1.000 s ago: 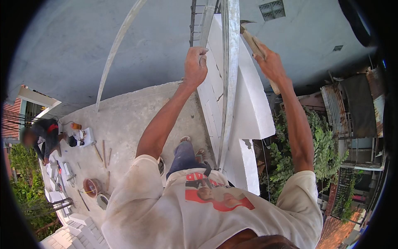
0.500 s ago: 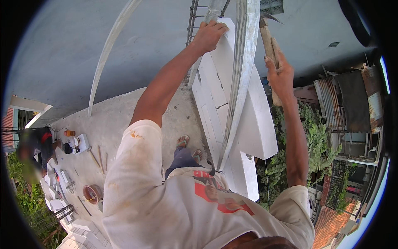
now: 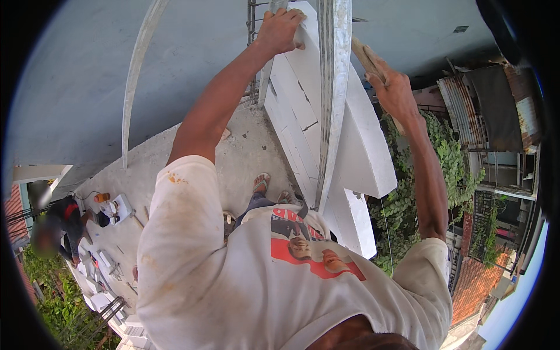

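At the top of the view, my left hand (image 3: 281, 32) grips the far end of a white block (image 3: 309, 44), its fingers curled over the edge. This block lies on a wall of white blocks (image 3: 297, 116). To the right, my right hand (image 3: 396, 93) is closed round the wooden handle of a hammer (image 3: 361, 53). Most of the hammer's head is hidden behind an upright metal post (image 3: 333, 93), with only a dark tip showing. The post stands between my two hands.
Steel reinforcing bars (image 3: 252, 35) rise beside my left hand. Another metal post (image 3: 134, 81) stands farther left on the concrete floor (image 3: 175, 175). A co-worker (image 3: 69, 216) bends near scattered tools at far left. Beyond the wall are a taut string (image 3: 385, 230) and leafy branches (image 3: 446, 169).
My left hand has shifted slightly up and left in view, still at the block. The hammer's head has passed behind the post, and my view has moved a little.
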A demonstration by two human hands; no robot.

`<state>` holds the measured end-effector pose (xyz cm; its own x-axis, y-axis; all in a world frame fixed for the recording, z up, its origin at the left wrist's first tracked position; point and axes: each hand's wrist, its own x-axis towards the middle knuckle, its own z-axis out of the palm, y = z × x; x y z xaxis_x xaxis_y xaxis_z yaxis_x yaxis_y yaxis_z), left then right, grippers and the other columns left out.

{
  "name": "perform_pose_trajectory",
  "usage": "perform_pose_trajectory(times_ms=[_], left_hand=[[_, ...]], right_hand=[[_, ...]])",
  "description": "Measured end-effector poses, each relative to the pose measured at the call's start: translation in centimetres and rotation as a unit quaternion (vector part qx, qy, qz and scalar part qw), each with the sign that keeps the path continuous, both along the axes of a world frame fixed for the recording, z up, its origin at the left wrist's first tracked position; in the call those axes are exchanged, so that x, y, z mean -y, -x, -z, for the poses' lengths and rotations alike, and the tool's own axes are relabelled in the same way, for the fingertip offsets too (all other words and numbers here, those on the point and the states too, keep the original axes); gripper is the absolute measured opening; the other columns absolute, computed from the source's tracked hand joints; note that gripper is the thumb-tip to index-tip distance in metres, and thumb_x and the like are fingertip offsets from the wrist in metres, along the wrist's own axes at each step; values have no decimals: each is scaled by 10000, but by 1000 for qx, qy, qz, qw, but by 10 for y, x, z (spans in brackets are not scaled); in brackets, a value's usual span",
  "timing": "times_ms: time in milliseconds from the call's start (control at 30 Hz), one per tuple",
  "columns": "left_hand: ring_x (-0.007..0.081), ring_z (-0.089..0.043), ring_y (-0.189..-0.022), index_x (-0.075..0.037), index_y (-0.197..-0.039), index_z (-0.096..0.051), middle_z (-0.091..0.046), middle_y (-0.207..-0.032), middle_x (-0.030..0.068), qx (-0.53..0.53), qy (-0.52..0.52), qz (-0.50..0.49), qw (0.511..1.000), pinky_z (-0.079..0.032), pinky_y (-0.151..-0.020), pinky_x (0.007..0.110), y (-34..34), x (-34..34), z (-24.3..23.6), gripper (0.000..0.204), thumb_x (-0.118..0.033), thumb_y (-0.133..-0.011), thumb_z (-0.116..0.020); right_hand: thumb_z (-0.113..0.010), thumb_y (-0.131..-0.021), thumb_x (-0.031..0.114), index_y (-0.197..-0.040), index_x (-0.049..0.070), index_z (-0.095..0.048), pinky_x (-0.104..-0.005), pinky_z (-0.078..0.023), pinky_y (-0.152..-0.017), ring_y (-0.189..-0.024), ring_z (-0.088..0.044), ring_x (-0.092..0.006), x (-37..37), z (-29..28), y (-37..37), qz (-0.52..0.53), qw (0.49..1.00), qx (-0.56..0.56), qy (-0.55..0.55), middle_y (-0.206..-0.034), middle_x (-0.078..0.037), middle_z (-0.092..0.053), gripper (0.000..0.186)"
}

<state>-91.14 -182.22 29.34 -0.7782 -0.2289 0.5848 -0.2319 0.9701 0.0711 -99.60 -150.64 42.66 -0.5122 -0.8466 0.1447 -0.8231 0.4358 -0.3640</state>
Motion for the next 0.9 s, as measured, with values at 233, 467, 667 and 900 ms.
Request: perform_pose_trajectory(times_ms=[233,467,667,900], left_hand=[[378,-572,-1298,-41,-1367,-598,-640,-1359,176,47,-68,1,997,-441,-1052,535,5,-3,-5,825,-422,-702,-904],[413,-601,-1236,-23,-1244,-679,-662,-1287,221,102,10,-52,993,-463,-991,553,17,9,6,741,-446,-670,-883],[335,-580,-1240,-111,-1344,-657,-658,-1328,108,104,90,-56,989,-441,-938,510,12,3,5,696,-487,-777,-805],[305,-566,-1239,-146,-1223,-739,-695,-1282,51,127,156,-43,979,-440,-955,494,17,18,11,513,-460,-822,-792]], right_hand=[[-651,-987,125,-1537,193,-526,-476,-560,-950,-1112,-693,-422,-64,16,-18,-25,998,-10,50,-1283,-258,-690,568],[-674,-998,147,-1535,154,-524,-463,-576,-935,-1054,-709,-425,-109,20,-33,0,997,-18,76,-1200,-255,-716,557],[-669,-1001,147,-1571,215,-471,-456,-592,-868,-932,-706,-426,-143,22,-43,-12,991,-50,126,-1102,-238,-726,607],[-666,-997,153,-1569,212,-477,-461,-589,-777,-804,-686,-365,-182,25,-53,-10,997,-46,61,-979,-180,-693,605]])
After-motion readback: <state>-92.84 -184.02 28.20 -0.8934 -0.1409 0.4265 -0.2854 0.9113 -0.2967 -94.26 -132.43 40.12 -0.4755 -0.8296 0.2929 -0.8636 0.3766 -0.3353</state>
